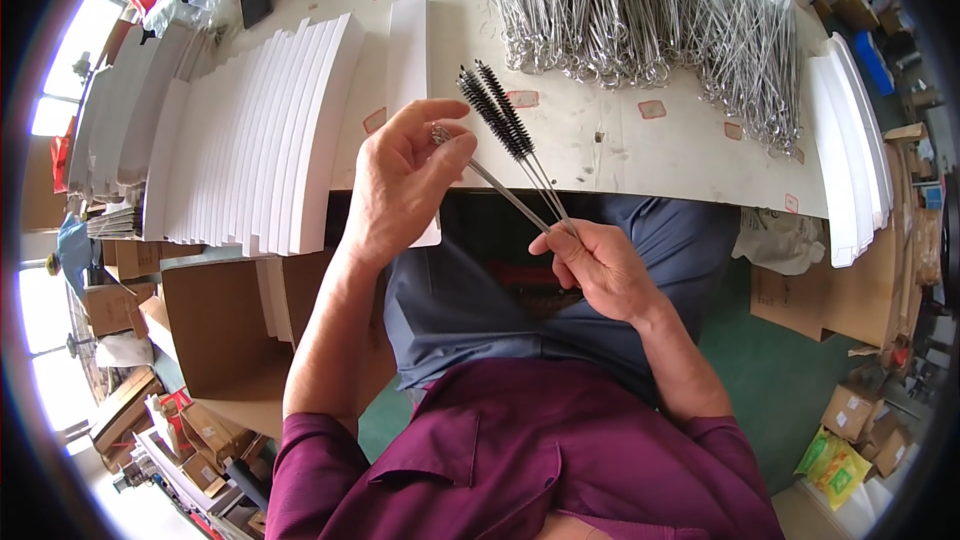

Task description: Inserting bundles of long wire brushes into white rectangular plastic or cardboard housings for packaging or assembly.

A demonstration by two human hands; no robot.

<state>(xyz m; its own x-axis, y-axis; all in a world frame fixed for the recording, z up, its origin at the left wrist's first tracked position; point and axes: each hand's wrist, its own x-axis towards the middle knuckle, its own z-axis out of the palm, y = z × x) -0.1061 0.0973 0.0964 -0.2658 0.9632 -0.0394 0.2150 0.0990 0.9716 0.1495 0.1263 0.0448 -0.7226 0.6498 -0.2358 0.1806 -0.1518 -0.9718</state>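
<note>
Seemingly mid-gathering, the right hand pinches two black bristle brushes by their wires while the left hand pinches a third wire's ring end, which likely needs aligning beside them.

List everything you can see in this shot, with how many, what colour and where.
black bristle brushes: two or three, black bristles on twisted wire stems, held over the table edge
loose wire brushes: a large heap, silver, far side of table
white card sleeves: a long fanned row, white, left of table
white card stack: one stack, white, right table edge
table: one, off-white, ahead
cardboard boxes: several, brown, floor at left
left hand: pinching a wire ring end
right hand: gripping the wire stems
</note>
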